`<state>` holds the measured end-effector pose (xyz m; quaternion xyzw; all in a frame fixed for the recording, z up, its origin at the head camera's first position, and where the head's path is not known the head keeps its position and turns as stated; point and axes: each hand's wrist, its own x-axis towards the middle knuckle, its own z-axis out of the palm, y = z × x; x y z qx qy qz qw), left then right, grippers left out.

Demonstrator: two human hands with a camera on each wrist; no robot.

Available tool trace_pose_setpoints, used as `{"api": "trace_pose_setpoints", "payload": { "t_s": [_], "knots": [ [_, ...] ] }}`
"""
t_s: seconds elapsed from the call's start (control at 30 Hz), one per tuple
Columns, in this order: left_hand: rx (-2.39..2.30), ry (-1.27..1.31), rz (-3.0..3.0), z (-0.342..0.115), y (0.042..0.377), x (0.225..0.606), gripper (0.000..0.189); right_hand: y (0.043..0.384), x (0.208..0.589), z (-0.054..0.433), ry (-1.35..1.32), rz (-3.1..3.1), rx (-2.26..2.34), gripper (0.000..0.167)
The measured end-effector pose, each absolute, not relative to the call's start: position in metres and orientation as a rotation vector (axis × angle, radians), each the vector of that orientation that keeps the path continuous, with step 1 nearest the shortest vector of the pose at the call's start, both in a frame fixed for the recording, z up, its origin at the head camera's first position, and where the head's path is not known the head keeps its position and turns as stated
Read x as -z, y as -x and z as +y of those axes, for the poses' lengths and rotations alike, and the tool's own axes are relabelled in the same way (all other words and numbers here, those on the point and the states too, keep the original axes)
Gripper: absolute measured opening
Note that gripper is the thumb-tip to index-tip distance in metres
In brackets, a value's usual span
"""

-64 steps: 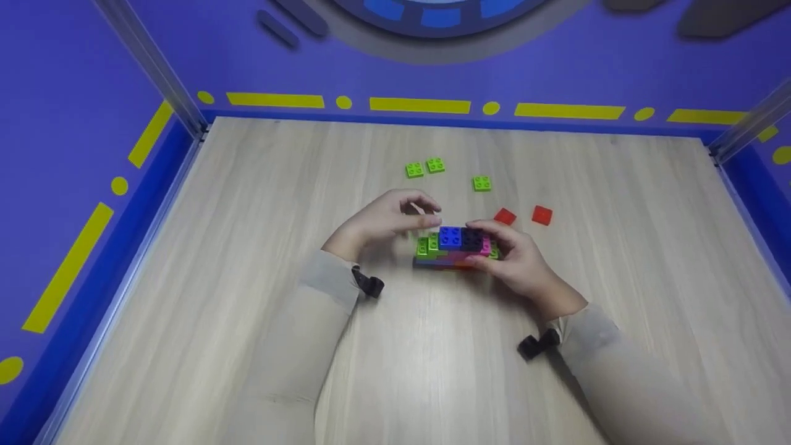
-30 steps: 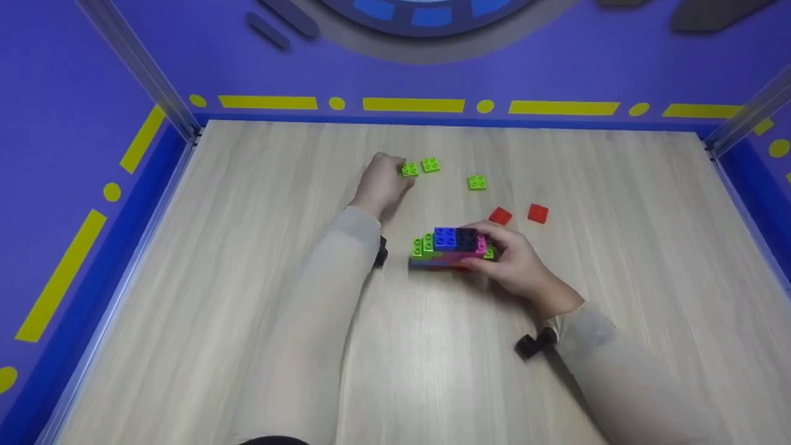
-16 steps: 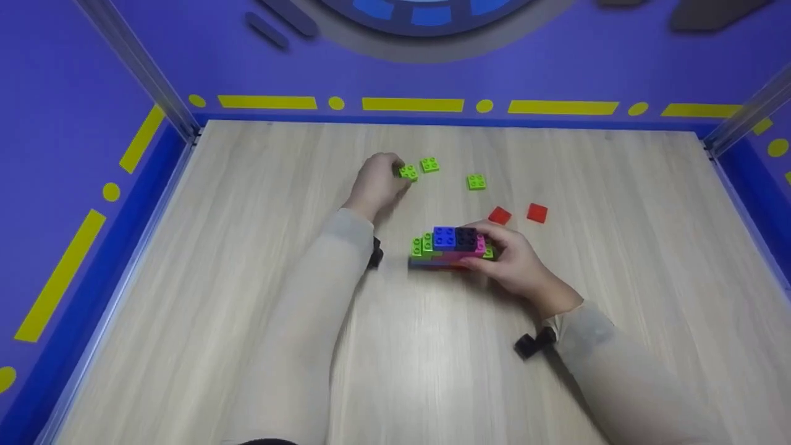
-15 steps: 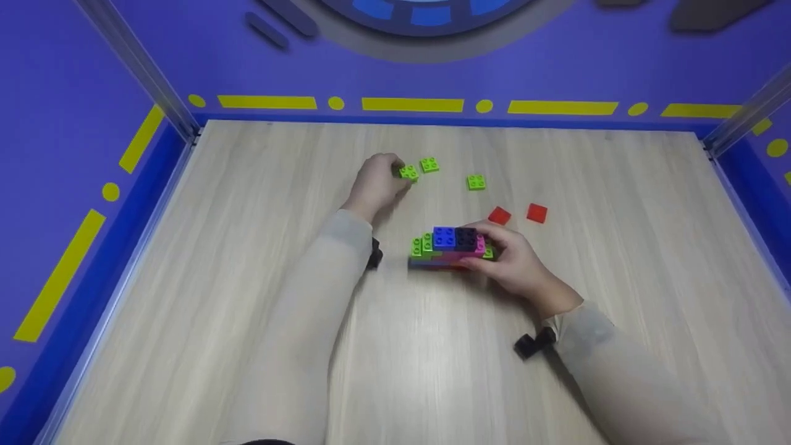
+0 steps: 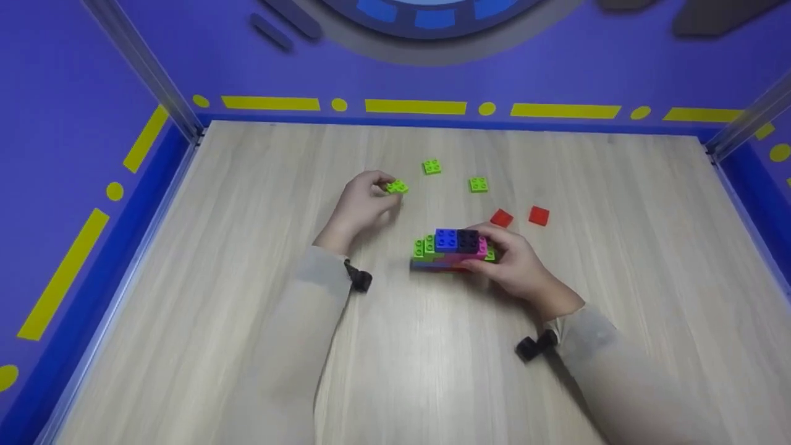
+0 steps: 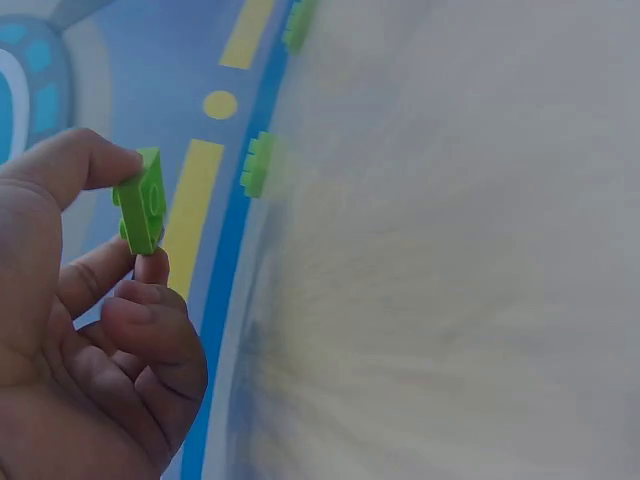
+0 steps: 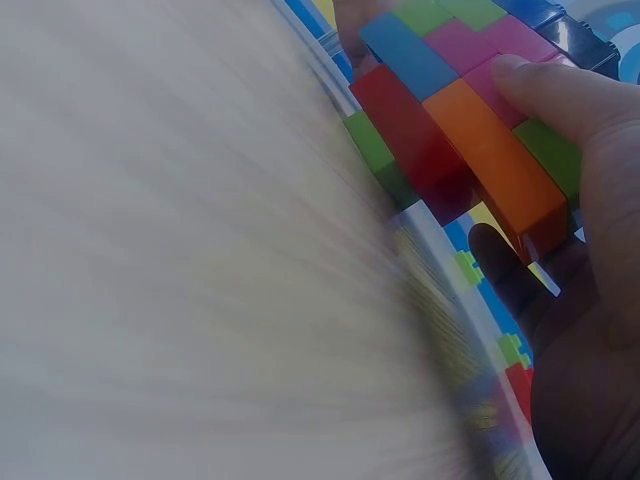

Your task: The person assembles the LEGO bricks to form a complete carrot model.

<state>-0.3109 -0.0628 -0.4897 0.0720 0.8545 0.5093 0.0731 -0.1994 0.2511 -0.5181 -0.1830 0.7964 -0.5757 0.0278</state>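
Brick (image 5: 397,186), lime green, square, four round studs, shallow body: pinched at a tilt between thumb and fingertips of left hand (image 5: 361,204), behind and left of the brick assembly (image 5: 454,255), apart from it. Right hand (image 5: 516,262) grips the assembly's right end, thumb on the near face. Assembly is stepped, multicolour: blue brick (image 5: 446,240) and black brick (image 5: 468,241) side by side on top, lime and pink below, then a lower row with red (image 7: 415,130), orange (image 7: 500,165) and blue (image 7: 410,52) in right wrist view. Can't tell if it touches the table. Right hand hides part of that end. Loose on wood-grain table (image 5: 247,185): two lime bricks, one (image 5: 432,167) behind the left hand, one (image 5: 479,185) farther right; two flat red pieces, one (image 5: 502,218) just behind the right fingers, other (image 5: 539,216) farther right. Beige sleeves (image 5: 278,346), black wrist mounts (image 5: 361,281). Blue-purple wall panel (image 5: 432,80) at back, yellow dashes and dots; metal post (image 5: 142,68) at back-left corner.
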Motion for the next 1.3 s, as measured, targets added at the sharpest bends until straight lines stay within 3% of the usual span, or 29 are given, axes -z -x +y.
{"api": "trace_pose_setpoints", "payload": {
  "t_s": [0.73,1.3],
  "knots": [
    [-1.577,-0.796,2.378,-0.05,0.262,0.441,0.039,0.2,0.518,0.254,0.536,2.475,1.735,0.049],
    [-1.37,-0.961,2.294,-0.04,0.251,0.44,0.035,0.2,0.519,0.25,0.602,2.479,1.772,0.046]
  ]
}}
